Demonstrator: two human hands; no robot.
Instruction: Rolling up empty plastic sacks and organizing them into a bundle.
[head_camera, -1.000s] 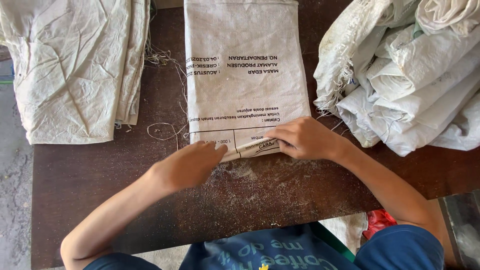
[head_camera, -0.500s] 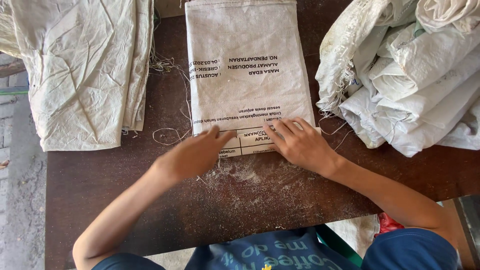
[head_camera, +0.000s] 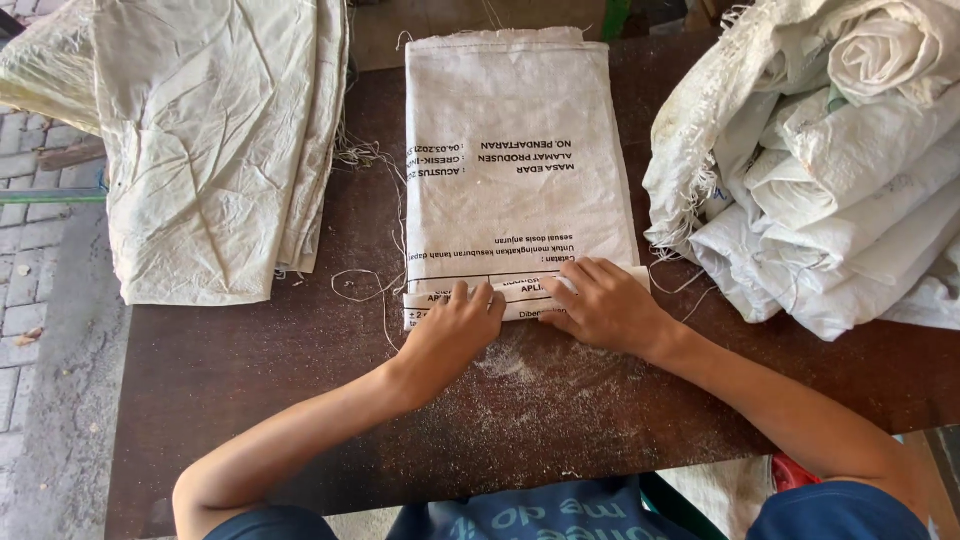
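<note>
A white woven sack (head_camera: 515, 150) with black print lies flat along the middle of a dark brown table (head_camera: 250, 370). Its near end is turned over into a narrow roll (head_camera: 520, 298). My left hand (head_camera: 450, 335) presses on the left part of that roll, fingers curled over it. My right hand (head_camera: 605, 305) lies on the right part, fingers spread across the fold. Both hands grip the rolled edge.
A folded stack of white sacks (head_camera: 215, 140) hangs over the table's far left. A crumpled heap of rolled white sacks (head_camera: 830, 160) fills the far right. Loose threads (head_camera: 365, 280) and pale dust (head_camera: 530, 370) lie on the table. Paved ground (head_camera: 40, 300) shows at left.
Both hands have moved a little farther up the sack, and the turned-over near edge has become a thicker roll under them. The view has shifted slightly.
</note>
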